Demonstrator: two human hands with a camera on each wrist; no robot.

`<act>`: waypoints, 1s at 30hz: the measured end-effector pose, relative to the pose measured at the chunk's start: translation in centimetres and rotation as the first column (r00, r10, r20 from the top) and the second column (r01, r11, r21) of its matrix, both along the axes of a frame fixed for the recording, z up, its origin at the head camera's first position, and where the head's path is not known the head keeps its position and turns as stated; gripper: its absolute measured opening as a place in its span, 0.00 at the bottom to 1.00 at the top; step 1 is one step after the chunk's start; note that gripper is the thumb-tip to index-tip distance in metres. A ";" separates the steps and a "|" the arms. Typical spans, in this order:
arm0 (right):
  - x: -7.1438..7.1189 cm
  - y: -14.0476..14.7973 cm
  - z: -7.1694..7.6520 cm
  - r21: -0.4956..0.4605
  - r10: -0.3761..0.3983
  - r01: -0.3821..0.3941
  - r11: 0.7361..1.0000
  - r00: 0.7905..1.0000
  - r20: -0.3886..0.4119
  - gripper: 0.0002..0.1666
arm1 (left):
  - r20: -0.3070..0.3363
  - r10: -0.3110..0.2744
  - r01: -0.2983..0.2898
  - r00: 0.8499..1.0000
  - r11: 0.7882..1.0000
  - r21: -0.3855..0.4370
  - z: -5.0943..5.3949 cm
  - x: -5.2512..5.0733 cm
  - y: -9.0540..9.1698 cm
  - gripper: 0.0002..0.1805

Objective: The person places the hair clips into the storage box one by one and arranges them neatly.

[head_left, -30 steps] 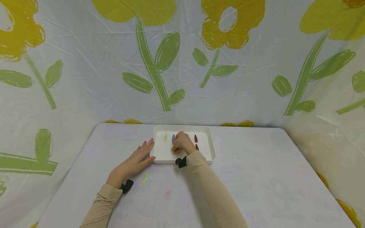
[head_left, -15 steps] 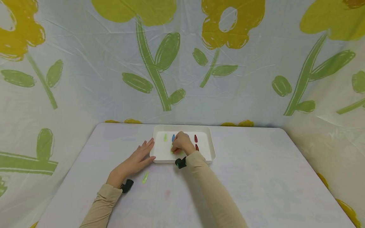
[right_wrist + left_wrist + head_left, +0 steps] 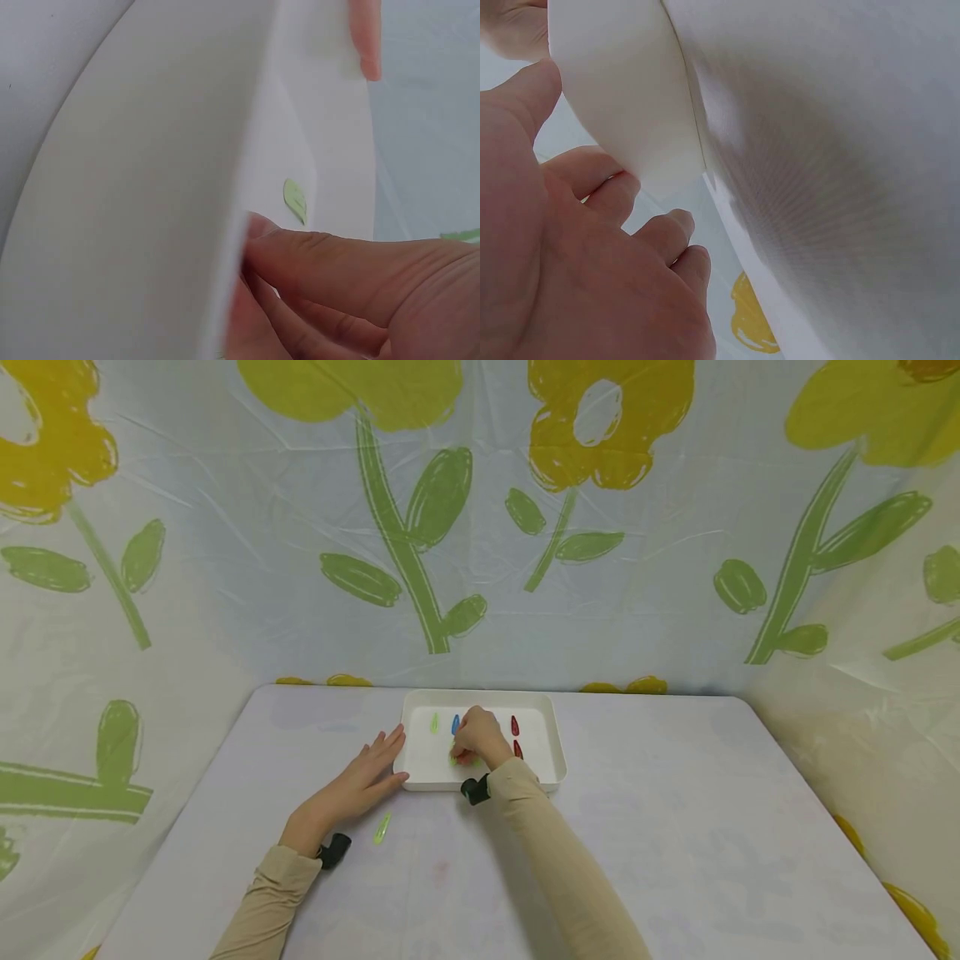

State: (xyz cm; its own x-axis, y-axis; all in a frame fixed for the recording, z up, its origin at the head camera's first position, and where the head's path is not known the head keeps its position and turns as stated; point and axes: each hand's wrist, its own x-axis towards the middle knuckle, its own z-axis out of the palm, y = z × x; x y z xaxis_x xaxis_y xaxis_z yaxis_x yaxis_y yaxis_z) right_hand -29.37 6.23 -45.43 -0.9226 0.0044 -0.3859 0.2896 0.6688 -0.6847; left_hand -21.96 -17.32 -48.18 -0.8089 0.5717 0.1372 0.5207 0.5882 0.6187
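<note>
A white tray (image 3: 553,727) holds small hair clips. Inside it my right hand (image 3: 482,735) is lowered, thumb and fingertips pinched together on a light green hair clip (image 3: 452,761); the fingers hide most of that clip. In the right wrist view the tray wall covers the fingertips, and another green clip (image 3: 295,199) shows past the thumb. My left hand (image 3: 360,781) lies with fingers spread and fairly straight, touching the tray's left side, as the left wrist view also shows. One green hair clip (image 3: 382,828) lies on the table below that hand.
Also in the tray are a green clip (image 3: 434,722) at upper left, a blue clip (image 3: 455,724), and two red clips, one upper (image 3: 515,725) and one lower (image 3: 517,749). The white table (image 3: 675,827) meets a flower-print cloth (image 3: 300,510) at the back.
My right hand stays in the same spot in the tray; its fingertips shift slightly and cover more of the green hair clip. The left hand has not visibly moved.
</note>
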 end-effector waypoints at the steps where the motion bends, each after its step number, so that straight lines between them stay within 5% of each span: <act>1: 0.1 0.0 0.1 0.001 0.001 -0.001 1.000 1.000 -0.001 0.11 | 0.003 0.001 -0.001 1.000 1.000 -0.004 0.0 0.0 0.0 0.39; 22: 1.0 0.4 1.5 0.053 0.067 -0.061 0.997 0.992 -0.106 0.12 | 0.012 0.000 0.000 1.000 1.000 -0.020 -0.1 0.0 0.1 0.39; 30: 2.4 0.8 3.4 -0.043 0.061 -0.068 0.997 0.986 -0.157 0.10 | 0.025 0.004 -0.003 1.000 1.000 -0.018 0.1 0.1 0.1 0.39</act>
